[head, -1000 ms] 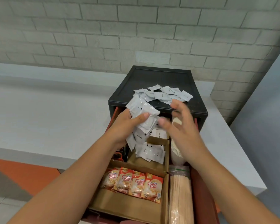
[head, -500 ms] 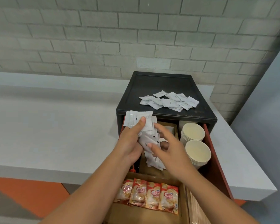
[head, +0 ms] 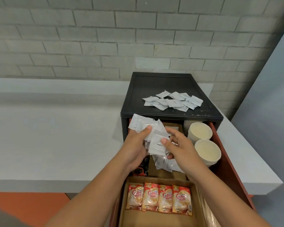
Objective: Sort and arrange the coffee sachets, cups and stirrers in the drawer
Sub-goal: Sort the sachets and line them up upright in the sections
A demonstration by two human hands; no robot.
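White sachets (head: 142,126) bunched in left hand (head: 134,149), gripped over drawer (head: 228,161) for sorting. One sachet (head: 156,145) pinched out by right hand (head: 182,149), perhaps bound for pile (head: 172,101) on cabinet (head: 154,84). Stacked cups (head: 206,149) at right inside drawer. A second ago: both hands higher, cups mostly hidden.

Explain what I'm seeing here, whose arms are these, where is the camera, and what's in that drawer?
No machine here: a person wears one camera on the head, looking down at their bare hands. The left hand grips a bunch of white sachets; the right hand pinches one sachet marked Coffee. Below is an open drawer holding two stacks of cups and four Coffee-mate packs. Loose sachets lie on the black cabinet top.
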